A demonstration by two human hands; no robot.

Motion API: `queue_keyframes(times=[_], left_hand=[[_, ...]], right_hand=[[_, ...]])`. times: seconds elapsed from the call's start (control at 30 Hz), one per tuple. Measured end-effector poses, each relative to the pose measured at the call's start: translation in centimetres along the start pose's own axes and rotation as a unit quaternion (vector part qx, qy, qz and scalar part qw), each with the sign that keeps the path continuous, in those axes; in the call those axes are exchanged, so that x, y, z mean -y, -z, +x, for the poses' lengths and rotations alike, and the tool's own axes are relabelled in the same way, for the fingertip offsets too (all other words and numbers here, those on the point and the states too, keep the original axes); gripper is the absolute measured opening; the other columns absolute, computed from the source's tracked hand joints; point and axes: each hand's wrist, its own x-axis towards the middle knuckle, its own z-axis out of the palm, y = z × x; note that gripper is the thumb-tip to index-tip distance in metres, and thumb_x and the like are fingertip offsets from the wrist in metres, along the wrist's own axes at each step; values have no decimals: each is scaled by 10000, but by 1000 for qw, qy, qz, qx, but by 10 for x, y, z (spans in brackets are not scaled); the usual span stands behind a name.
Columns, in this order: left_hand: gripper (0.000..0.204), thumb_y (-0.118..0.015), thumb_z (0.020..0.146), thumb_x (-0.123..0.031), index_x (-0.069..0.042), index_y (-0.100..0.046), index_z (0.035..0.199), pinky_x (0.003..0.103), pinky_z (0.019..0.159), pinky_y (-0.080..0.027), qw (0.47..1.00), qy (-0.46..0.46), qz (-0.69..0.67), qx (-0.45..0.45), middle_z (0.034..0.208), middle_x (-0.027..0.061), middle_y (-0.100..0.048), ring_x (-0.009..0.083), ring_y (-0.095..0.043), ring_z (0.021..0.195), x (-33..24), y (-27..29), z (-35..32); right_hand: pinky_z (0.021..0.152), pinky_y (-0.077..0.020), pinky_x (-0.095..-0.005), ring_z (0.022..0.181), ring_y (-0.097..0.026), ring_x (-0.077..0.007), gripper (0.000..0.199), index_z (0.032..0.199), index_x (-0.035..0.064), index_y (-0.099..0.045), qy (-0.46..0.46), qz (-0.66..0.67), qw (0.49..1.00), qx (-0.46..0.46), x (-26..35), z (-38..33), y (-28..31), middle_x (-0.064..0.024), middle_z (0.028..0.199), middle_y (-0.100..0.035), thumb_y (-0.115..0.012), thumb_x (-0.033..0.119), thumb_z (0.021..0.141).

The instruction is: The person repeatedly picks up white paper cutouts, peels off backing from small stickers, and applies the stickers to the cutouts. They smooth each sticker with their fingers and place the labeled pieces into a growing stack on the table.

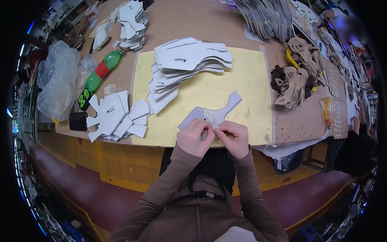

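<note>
White cut piece (212,113): on the yellow mat (250,101), near the desk's front edge.
Left hand (195,137): pinching its near edge.
Right hand (235,138): pinching alongside.
Risk: uneven pull could likely crease or tear it.

A brown worktable (189,20) carries a yellow cutting mat (250,88) in the middle. On the mat sits a heap of white cut-out pieces (189,66). To the left lie another white pile (115,117), a green bottle (100,72) and clear plastic bags (56,80); tan bundles (300,76) lie right.
</note>
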Motion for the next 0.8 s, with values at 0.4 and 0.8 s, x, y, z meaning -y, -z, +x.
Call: queue_keyframes(times=[0.4,0.8], left_hand=[[107,-751,841,-33,8,-670,897,249,644,-562,991,73,-108,-38,789,38,-678,99,-678,691,7,-1,-3],[137,-715,958,-72,35,-635,988,251,755,-543,974,99,-199,51,914,55,-657,102,-655,812,18,6,-8]], right_hand=[[585,-456,-250,657,-596,-115,56,904,-58,-723,3,3,1000,-18,3,1,-2,-87,781,-685,-725,-2,897],[627,-477,-260,703,-626,-141,51,900,-65,-705,-8,29,1000,-1,-1,-1,-2,-103,815,-698,-708,-14,902]])
